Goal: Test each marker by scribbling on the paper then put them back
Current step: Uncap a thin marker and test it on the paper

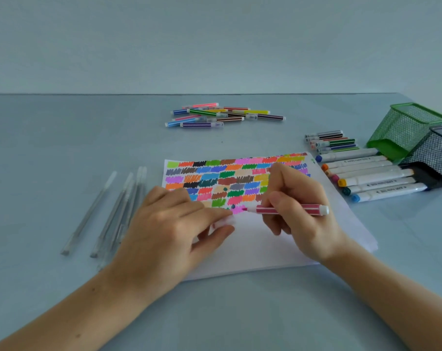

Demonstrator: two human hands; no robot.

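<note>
Centre of the frame: we have the paper (278, 239) lying on the pale blue table (88, 138), its upper half packed with rows of coloured scribbles.
Right hand: our right hand (301, 211) grips the pink marker (288, 209), fingers curled round the barrel, thumb on the near side.
Pink marker: it lies almost level across the sheet, its tip pointing toward frame left and touching a fresh magenta patch (238, 209) at the lower edge of the scribbled rows; its white end cap juts out past the hand to the right.
Left hand: our left hand (174, 221) rests on the paper's left edge, and the fingertips pinch a small pale cap (223, 222) just left of and below the marker tip.
Gap between the hands: narrow, with the marker tip and the magenta patch sitting right in it.
Upper centre: a loose heap of thin striped markers (222, 115), well apart from both hands.
Right of the paper: a row of thick white markers (369, 173) with coloured tips, and behind them a few more thin markers (331, 141).
Far right: a green mesh holder (404, 127) and a black mesh holder (437, 153), both tipped over.
Left: several clear pens (113, 209) lying beside our left wrist.
</note>
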